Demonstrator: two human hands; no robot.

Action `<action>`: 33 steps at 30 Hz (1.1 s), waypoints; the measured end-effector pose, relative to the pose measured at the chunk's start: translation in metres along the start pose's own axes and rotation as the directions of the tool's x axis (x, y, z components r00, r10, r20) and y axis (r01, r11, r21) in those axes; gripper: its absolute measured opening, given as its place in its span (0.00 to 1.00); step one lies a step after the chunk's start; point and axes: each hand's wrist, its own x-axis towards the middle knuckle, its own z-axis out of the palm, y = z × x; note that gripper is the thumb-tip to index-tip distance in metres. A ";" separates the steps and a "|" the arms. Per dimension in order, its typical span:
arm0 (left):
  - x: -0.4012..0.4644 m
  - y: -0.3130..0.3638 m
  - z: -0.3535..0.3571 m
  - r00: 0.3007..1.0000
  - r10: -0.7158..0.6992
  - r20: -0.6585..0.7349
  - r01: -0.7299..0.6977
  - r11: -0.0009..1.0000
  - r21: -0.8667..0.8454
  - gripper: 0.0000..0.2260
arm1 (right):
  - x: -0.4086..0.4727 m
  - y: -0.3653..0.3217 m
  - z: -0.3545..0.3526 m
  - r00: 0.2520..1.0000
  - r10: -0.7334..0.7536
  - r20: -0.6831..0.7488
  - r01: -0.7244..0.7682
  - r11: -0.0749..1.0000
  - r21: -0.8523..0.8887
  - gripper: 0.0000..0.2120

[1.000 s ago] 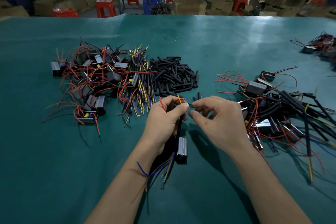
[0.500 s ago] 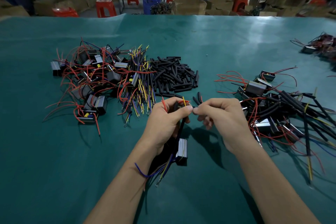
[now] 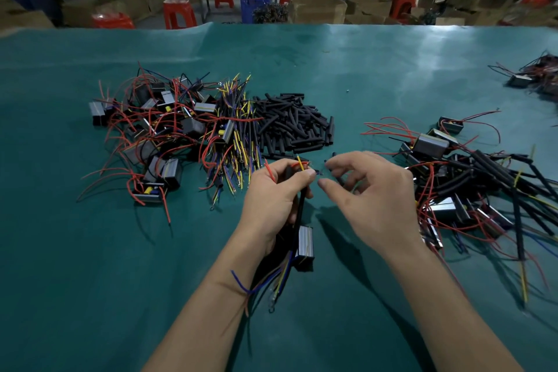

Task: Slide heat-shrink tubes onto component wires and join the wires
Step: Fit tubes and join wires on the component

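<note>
Component (image 3: 304, 243): grey-black block, hanging below the left hand (image 3: 273, 199) above the table's (image 3: 90, 281) near middle.
Wires (image 3: 297, 164): red and yellow ends, pinched in left fingertips.
Right hand (image 3: 374, 199): fingers loosely curled, a black tube (image 3: 339, 180) partly hidden among them; grip unclear.
Tube pile (image 3: 293, 127): black, mid-table.

Beside the pile of black heat-shrink tubes (image 3: 294, 124), the left hand (image 3: 273, 201) hides most of the wire bundle it grips, the right hand (image 3: 373, 199) blurs with whatever its curled fingers (image 3: 335, 164) carry too small to tell, and the far-right heap of components (image 3: 534, 77) runs off the frame edge.
</note>
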 end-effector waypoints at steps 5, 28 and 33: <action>0.000 0.000 0.000 1.000 -0.005 0.023 0.005 1.000 0.011 0.05 | -0.002 -0.002 0.004 0.990 -0.136 -0.024 0.134 0.988 -0.071 0.06; -0.001 0.002 -0.003 0.998 -0.007 0.067 0.006 1.000 0.013 0.06 | 0.007 -0.006 -0.008 0.777 0.430 0.461 -0.614 0.680 0.400 0.08; -0.003 0.003 -0.002 0.996 0.007 0.094 -0.009 1.000 0.014 0.07 | 0.010 -0.012 -0.010 0.450 0.508 0.735 -0.887 0.158 0.434 0.07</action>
